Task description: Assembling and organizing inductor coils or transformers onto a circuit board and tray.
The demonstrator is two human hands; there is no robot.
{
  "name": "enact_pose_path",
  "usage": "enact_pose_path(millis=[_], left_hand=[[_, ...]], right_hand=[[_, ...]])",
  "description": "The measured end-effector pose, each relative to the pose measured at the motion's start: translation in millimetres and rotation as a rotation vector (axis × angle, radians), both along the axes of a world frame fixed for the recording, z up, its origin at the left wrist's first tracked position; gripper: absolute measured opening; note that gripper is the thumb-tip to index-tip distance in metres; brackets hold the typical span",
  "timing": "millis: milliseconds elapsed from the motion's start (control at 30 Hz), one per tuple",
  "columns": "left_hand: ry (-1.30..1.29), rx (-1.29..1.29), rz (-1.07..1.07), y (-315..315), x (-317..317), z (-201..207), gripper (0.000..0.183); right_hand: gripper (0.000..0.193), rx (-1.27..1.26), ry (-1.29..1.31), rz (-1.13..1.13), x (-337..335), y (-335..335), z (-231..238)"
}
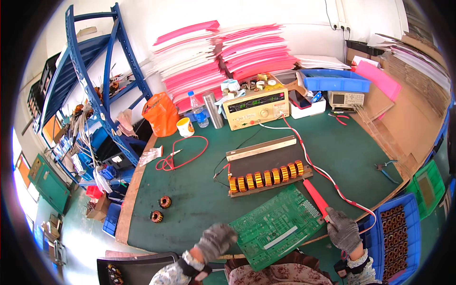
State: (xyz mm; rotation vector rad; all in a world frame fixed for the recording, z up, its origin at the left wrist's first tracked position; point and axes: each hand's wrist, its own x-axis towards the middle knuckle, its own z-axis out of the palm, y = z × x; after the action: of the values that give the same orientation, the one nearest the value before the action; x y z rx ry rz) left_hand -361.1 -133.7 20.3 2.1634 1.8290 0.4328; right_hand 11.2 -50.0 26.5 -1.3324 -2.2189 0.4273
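Note:
My right hand (344, 231), in a grey glove, is closed around a red test probe (315, 195). The probe's tip points up and left, toward the right end of a row of copper-wound toroid coils (267, 177) on a fixture. A green circuit board (273, 223) lies tilted at the table's front edge, partly over my lap. Close to the board's left edge is my gloved left hand (216, 241); blur hides its fingers, so its grip is unclear. Two loose toroid coils (165, 202) sit on the green mat to the left.
A yellow bench tester (256, 108) stands at the back, with red and white leads (308, 152) crossing the mat. Pliers (388, 172) lie at the right. A blue bin (414, 237) holds several coils at lower right; a black tray (137, 263) stands at lower left.

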Motion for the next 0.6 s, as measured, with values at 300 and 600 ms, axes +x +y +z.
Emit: enact_pose_path(millis=[300,600], left_hand=[[-1.224,-0.823,0.790,-39,53,-90,0.047],[-2.070,-0.259,0.074,-55,12,-21,0.079]], right_hand=[[0.045,0.023,-0.010,0.007,-1,-1,-5],[0.029,-0.129,0.397,-0.085,21,5,27]])
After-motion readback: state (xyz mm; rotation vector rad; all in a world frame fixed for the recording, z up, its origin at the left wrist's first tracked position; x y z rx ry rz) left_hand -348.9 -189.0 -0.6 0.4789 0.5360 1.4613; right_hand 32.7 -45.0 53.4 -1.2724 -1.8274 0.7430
